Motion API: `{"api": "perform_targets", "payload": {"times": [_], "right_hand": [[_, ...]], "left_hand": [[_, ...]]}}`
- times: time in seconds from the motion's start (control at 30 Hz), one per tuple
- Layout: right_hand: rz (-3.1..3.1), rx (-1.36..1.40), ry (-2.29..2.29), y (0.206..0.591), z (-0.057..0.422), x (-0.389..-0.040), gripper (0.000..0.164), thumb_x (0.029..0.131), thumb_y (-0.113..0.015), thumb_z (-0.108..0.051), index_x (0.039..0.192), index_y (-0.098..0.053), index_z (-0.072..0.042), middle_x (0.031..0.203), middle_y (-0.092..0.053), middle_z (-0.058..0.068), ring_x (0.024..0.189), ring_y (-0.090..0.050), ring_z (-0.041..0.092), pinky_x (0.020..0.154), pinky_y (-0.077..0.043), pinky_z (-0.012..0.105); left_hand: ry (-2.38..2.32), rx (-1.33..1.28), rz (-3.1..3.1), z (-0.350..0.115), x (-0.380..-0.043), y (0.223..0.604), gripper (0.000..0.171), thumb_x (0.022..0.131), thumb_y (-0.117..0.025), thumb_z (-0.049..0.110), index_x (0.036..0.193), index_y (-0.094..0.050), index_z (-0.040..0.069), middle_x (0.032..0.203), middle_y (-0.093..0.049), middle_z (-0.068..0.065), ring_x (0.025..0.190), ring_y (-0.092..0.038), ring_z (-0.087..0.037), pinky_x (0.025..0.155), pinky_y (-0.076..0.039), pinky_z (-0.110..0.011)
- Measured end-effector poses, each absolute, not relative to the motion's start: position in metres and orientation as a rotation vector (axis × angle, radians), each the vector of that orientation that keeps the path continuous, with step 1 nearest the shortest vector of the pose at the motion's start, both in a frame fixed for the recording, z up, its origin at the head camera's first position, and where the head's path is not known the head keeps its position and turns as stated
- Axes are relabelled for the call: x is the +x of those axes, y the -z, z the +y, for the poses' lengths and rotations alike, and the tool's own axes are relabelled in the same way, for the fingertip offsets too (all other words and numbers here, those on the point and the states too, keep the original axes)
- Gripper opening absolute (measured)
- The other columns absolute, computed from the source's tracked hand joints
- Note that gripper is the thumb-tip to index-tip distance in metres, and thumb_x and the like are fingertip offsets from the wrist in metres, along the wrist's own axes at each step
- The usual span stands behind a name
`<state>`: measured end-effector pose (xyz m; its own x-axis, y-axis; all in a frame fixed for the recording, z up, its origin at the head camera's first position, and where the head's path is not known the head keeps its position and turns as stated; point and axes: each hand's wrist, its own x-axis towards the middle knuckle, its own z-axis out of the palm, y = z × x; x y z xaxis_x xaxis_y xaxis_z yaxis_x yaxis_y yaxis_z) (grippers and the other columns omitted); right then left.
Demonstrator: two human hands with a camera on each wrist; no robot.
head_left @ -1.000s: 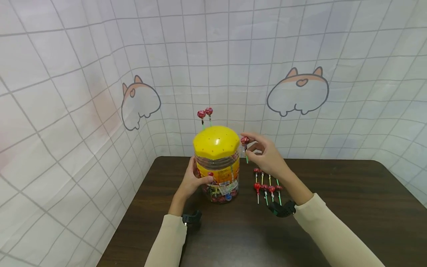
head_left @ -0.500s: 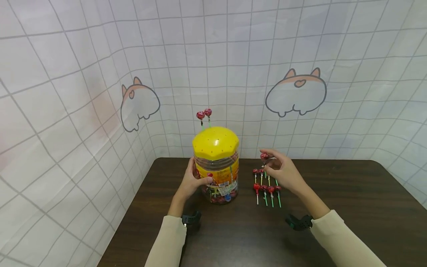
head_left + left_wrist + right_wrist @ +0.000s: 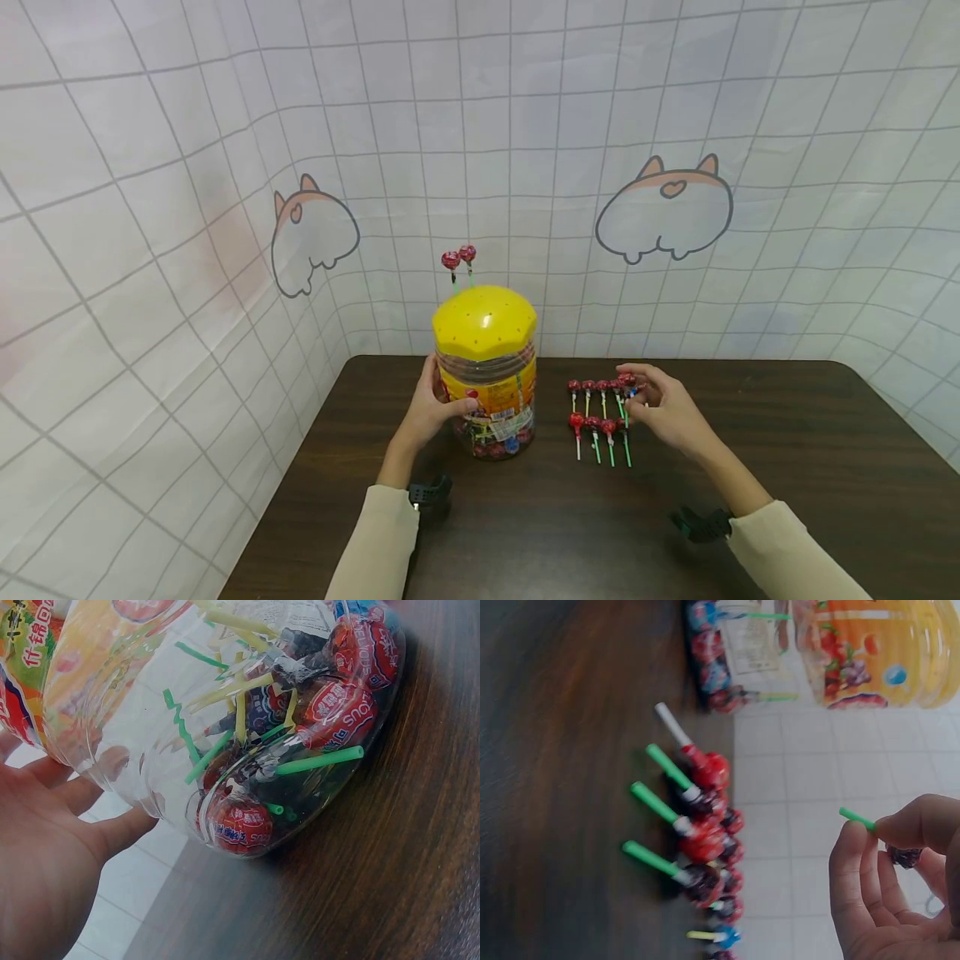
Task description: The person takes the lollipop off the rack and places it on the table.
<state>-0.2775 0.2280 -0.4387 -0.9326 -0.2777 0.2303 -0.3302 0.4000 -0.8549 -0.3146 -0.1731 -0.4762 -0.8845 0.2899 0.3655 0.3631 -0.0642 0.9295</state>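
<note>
A clear plastic jar (image 3: pixel 491 433) with a yellow lid (image 3: pixel 487 321) stands on the dark table. My left hand (image 3: pixel 435 410) grips its left side, the thumb across the label; in the left wrist view wrapped lollipops (image 3: pixel 244 825) show through the wall. To the right, my right hand (image 3: pixel 671 417) pinches a dark red lollipop (image 3: pixel 627 380) by its green stick (image 3: pixel 856 818), head up, at the right end of two rows of lollipops. Front-row lollipops (image 3: pixel 592 425) lie with sticks toward me; the back-row ones (image 3: pixel 588 387) lie just behind.
Two lollipops (image 3: pixel 451 260) stand up behind the lid at its back left. A white grid-patterned curtain (image 3: pixel 480 125) hangs close behind the table (image 3: pixel 525 533) and along its left side. In the right wrist view, a blue-wrapped lollipop (image 3: pixel 727 936) lies beyond the row.
My right hand has moved from beside the jar's lid, right and down to the right end of the lollipop rows, still pinching the lollipop. The left hand and jar stay put.
</note>
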Motion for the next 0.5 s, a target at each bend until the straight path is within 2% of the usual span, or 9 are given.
{"api": "perform_targets", "payload": {"times": [0.27, 0.5], "right_hand": [[-2.652, 0.516, -1.601, 0.454, 0.241, -0.274, 0.057, 0.094, -0.061, 0.003, 0.148, -0.047, -0.007, 0.137, -0.047, 0.030, 0.085, -0.069, 0.023, 0.071, -0.059, 0.040], [-2.667, 0.524, -1.641, 0.467, 0.250, -0.274, 0.057, 0.092, -0.060, 0.006, 0.147, -0.045, -0.001, 0.133, -0.049, 0.032, 0.080, -0.066, 0.016, 0.072, -0.061, 0.040]], "left_hand": [[2.131, -0.752, -2.104, -0.174, -0.315, 0.477, 0.088, 0.087, -0.082, 0.019, 0.155, -0.026, 0.024, 0.142, -0.051, -0.009, 0.124, -0.059, -0.017, 0.107, -0.053, -0.038], [2.127, -0.735, -2.120, -0.174, -0.314, 0.476, 0.090, 0.086, -0.084, 0.024, 0.154, -0.026, 0.026, 0.143, -0.051, -0.009, 0.124, -0.059, -0.019, 0.108, -0.052, -0.043]]}}
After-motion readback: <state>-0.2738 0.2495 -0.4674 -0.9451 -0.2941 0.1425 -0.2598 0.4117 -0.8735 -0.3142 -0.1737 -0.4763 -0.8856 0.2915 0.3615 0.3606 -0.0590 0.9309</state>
